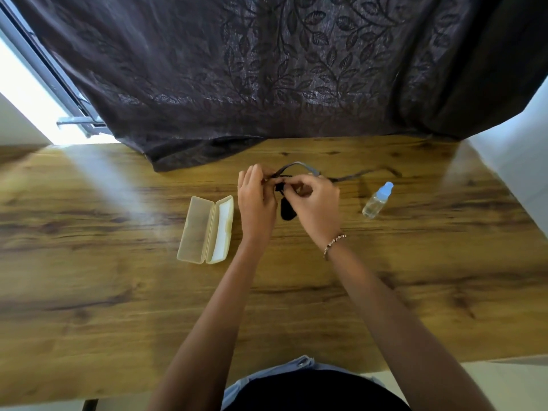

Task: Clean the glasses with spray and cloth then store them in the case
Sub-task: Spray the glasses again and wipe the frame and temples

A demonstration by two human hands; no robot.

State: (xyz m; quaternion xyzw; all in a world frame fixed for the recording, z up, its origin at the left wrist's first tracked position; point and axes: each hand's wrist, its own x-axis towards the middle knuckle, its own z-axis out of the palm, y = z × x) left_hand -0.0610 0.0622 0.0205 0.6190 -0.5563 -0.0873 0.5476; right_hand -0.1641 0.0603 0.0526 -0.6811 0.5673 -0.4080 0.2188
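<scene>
**A:** Where are the glasses [296, 165] from where you stand?

**B:** Up in both hands, just above the bench [118, 277]. The left hand [256, 200] has its grip closed round one end of the frame, fingers curled over it. The grey frame arches out past the far side of the grip. One thin arm runs off to the right of it, low over the wood.

**A:** And the right hand [317, 203]?

**B:** A narrow grip, thumb and fingertips pinched on the black cloth [287, 210], right beside the left hand's fingers. The loose end of the cloth hangs on the near side of the grip, between the two hands.

**A:** Is the cloth on a lens?

**B:** I cannot tell. The fingers cover that spot.

**A:** The case?

**B:** The case [204, 229] lies open on the bench just left of the left hand. Both pale halves face up, with a white lining in the half nearer the grip.

**A:** The spray?

**B:** The spray bottle [377, 200] is out to the right of the grip, apart from the right hand. It has a clear body and a blue cap, and the cap is near the tip of that thin arm.

**A:** Anything else?

**B:** There is a beaded bracelet [334, 243] on the right wrist. Beyond the grip hangs a dark curtain [267, 69] with a leaf pattern, its hem lying on the far edge of the bench.
</scene>
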